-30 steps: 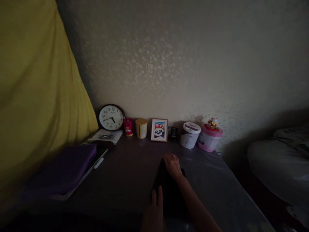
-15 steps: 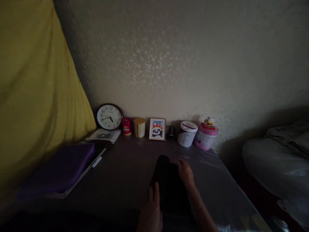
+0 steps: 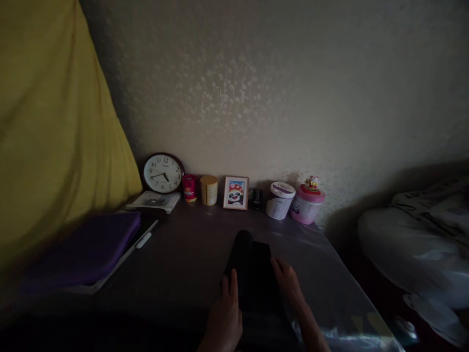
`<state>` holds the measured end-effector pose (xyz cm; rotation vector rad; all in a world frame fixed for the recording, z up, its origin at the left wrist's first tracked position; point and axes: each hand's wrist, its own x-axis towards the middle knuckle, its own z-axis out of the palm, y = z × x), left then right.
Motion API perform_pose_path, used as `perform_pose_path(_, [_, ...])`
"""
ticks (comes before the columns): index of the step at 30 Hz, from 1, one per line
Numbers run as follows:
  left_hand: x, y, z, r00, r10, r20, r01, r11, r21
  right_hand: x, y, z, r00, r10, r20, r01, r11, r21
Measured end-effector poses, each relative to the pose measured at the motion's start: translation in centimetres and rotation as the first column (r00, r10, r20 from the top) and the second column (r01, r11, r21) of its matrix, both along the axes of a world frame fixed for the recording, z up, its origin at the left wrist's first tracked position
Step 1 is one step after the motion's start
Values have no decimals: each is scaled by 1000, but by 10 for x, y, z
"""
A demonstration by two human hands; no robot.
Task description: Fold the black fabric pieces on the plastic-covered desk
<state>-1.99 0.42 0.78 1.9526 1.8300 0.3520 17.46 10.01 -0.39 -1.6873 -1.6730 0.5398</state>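
A matte black sheet (image 3: 262, 274), dark and hard to make out, lies on the table in front of me. Its left side is wound into a thick roll (image 3: 242, 252); the right side is flat. My left hand (image 3: 225, 313) rests against the near left of the roll, its visible fingers stretched out along it. At the flat part's right edge is my right hand (image 3: 288, 283), with its fingers closed together on that edge. The near end of the sheet fades into shadow.
Along the wall stand a clock (image 3: 163, 172), red tub (image 3: 189, 188), yellow canister (image 3: 209, 190), panda picture frame (image 3: 236, 193), small black object (image 3: 256, 199), white tub (image 3: 280, 201) and pink tub (image 3: 307, 205) topped by a figurine. A purple folder (image 3: 88, 249) lies left, beside a yellow curtain (image 3: 54, 122).
My right hand has slid down the sheet's right edge towards me, baring its far corner. My left hand stays by the roll. The whole view has shifted slightly.
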Motion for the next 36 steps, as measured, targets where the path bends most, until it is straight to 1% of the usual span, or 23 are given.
perform_pose_path(4, [0, 1, -3, 1000, 10, 3, -10, 1000, -6, -9, -2, 0, 997, -6, 78, 7, 1000, -15])
perform_pose_path(7, [0, 1, -4, 1000, 17, 4, -17, 1000, 9, -14, 0, 4, 994, 2, 106, -2, 1000, 4])
perform_pose_path(11, [0, 0, 1, 1000, 14, 10, -14, 1000, -3, -25, 9, 19, 998, 61, 13, -61, 997, 40])
perform_pose_path(13, [0, -1, 3, 1000, 13, 4, -13, 1000, -22, -36, 16, 27, 995, 95, -38, -93, 995, 45])
perform_pose_path(15, [0, 0, 3, 1000, 9, 4, -9, 1000, -16, -50, 22, 31, 992, 117, -54, -116, 993, 38])
perform_pose_path(18, [0, 2, 0, 1000, 20, 16, -20, 1000, 7, -71, 30, 32, 991, 127, -33, -127, 992, 19])
perform_pose_path(21, [1, 4, -2, 999, 29, 33, -29, 999, -16, -88, 35, 30, 992, 124, -5, -124, 992, -22])
perform_pose_path(24, [0, 5, -2, 998, 30, 47, -29, 999, -18, -99, 37, 28, 992, 121, 17, -120, 991, -64])
perform_pose_path(27, [-2, 4, -1, 999, 33, 8, -33, 999, -15, -107, 36, 29, 988, 138, 63, -132, 986, -97])
perform_pose_path(29, [-3, 3, -3, 999, 28, -24, -28, 999, -25, -111, 34, 32, 978, 182, 99, -170, 979, -114])
perform_pose_path(31, [-4, 3, -5, 1000, 20, -23, -20, 1000, -19, -114, 33, 35, 959, 258, 114, -243, 961, -131])
perform_pose_path(34, [-6, 3, -10, 1000, 24, 16, -23, 999, -25, -116, 30, 40, 917, 392, 71, -374, 910, -178])
perform_pose_path(36, [-9, 2, -11, 998, 37, 50, -36, 999, -39, -116, 28, 42, 898, 438, 44, -423, 885, -197])
